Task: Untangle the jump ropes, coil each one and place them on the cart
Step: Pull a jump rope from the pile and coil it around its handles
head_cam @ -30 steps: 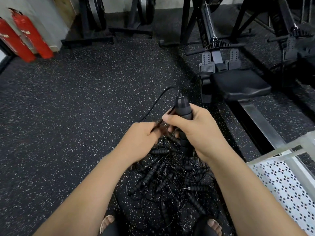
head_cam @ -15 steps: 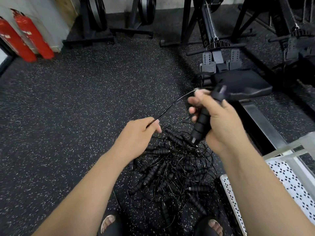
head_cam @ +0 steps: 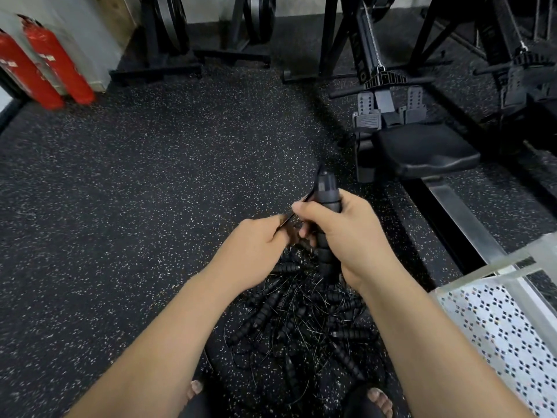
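A: What do the hands hold?

B: The right hand (head_cam: 346, 233) is wrapped around a black ribbed foam jump-rope handle (head_cam: 327, 206), upright, its cap pointing far. The left hand (head_cam: 256, 248) pinches the thin black cord (head_cam: 298, 206) running from that cap, just left of it.

A: And the other ropes?

B: A tangled heap of black handles and thin cords (head_cam: 301, 324) lies on the black speckled rubber floor (head_cam: 150, 176), near, under the hands, between the feet. The white perforated metal cart (head_cam: 497, 327) stands at the near right.
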Motion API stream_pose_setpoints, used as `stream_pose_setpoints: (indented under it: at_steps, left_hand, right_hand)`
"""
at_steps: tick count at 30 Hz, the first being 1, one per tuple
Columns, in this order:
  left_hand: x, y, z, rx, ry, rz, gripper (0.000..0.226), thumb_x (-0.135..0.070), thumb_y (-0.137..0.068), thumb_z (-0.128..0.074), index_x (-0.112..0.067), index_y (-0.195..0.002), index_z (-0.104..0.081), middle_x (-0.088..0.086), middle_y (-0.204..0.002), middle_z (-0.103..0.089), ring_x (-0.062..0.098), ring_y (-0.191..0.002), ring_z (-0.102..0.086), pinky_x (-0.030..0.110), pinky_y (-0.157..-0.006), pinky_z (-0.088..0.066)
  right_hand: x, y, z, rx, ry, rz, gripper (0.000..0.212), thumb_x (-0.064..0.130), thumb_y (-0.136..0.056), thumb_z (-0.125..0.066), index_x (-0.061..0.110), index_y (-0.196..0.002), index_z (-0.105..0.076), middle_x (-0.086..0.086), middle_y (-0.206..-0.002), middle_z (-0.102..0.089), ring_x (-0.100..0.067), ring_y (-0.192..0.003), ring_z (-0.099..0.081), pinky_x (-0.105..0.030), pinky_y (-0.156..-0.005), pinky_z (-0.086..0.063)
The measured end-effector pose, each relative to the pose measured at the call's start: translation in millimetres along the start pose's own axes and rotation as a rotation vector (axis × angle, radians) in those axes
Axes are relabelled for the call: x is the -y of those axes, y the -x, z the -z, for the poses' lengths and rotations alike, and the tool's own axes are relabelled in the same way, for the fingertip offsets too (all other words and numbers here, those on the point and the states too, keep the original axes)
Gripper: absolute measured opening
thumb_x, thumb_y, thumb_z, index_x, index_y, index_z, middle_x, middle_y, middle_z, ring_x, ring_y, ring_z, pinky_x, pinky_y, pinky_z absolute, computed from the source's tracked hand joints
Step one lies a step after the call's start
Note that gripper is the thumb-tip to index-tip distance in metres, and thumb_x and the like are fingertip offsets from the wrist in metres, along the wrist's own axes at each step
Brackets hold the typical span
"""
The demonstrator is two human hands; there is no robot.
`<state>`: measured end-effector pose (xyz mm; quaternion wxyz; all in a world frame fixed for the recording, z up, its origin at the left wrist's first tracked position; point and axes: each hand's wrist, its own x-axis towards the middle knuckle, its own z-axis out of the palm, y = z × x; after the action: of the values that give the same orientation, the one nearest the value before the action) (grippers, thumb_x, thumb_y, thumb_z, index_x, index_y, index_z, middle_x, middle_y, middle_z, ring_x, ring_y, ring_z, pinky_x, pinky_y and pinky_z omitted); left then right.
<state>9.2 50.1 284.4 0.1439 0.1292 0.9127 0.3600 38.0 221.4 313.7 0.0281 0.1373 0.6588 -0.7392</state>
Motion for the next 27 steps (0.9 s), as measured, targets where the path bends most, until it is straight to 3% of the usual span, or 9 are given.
stream_pose_setpoints:
  at_steps: [3,7,14,17,21,27]
  left_hand:
    - [3.3,-2.6,7.4,-0.015,-0.042,0.003,0.033,-0.037,-0.111,-0.046,-0.028,-0.085,-0.064,-0.003,-0.058,-0.060,0.021,-0.054,-0.055,0.044,-0.060,-0.053]
    - [8.5,-3.2,11.8,0.025,-0.021,0.049,0.032,-0.023,-0.107,-0.046,-0.038,-0.095,-0.072,-0.013,-0.046,-0.048,0.013,-0.045,-0.038,0.030,-0.052,-0.037]
    - [11.1,-2.9,15.9,0.001,0.016,0.055,0.030,-0.022,-0.106,-0.047,-0.036,-0.095,-0.072,-0.014,-0.049,-0.050,0.010,-0.046,-0.037,0.030,-0.053,-0.036]
    - [11.3,-1.9,14.4,-0.029,0.013,0.030,0.031,-0.024,-0.109,-0.045,-0.036,-0.094,-0.069,-0.011,-0.051,-0.050,0.011,-0.046,-0.038,0.030,-0.050,-0.036]
    - [-1.5,-0.8,7.3,-0.052,0.011,-0.052,0.027,-0.029,-0.108,-0.048,-0.025,-0.086,-0.063,-0.005,-0.058,-0.055,0.012,-0.048,-0.041,0.035,-0.053,-0.039]
    - [-2.0,1.0,7.0,-0.027,-0.005,-0.067,0.022,-0.024,-0.103,-0.050,-0.032,-0.085,-0.060,-0.007,-0.062,-0.060,0.008,-0.050,-0.045,0.034,-0.054,-0.041]
  right_hand:
    - [10.5,-1.6,7.7,-0.101,-0.091,0.072,0.012,0.008,-0.095,-0.079,0.008,-0.100,-0.068,-0.005,-0.078,-0.071,-0.016,-0.066,-0.067,-0.027,-0.057,-0.052]
    - [19.8,-5.8,20.4,-0.226,-0.218,0.161,0.011,0.005,-0.096,-0.075,0.009,-0.098,-0.065,-0.004,-0.078,-0.071,-0.018,-0.069,-0.069,-0.028,-0.059,-0.052]
    - [20.5,-11.0,34.7,-0.334,-0.426,0.182,0.012,0.007,-0.097,-0.076,0.012,-0.099,-0.066,-0.003,-0.082,-0.070,-0.018,-0.070,-0.068,-0.027,-0.061,-0.051]
    - [15.0,-12.0,28.2,-0.209,-0.394,0.064,0.015,0.016,-0.098,-0.079,0.013,-0.108,-0.068,-0.004,-0.089,-0.074,-0.014,-0.069,-0.063,-0.025,-0.059,-0.051]
    - [-0.1,-6.0,6.5,0.038,-0.167,-0.112,0.019,0.017,-0.094,-0.083,0.010,-0.109,-0.073,-0.006,-0.090,-0.076,-0.013,-0.064,-0.060,-0.025,-0.058,-0.052]
    - [-1.4,-2.6,-1.7,-0.018,-0.030,0.032,0.009,0.009,-0.095,-0.079,0.007,-0.096,-0.071,-0.009,-0.081,-0.075,-0.018,-0.065,-0.063,-0.030,-0.056,-0.050]
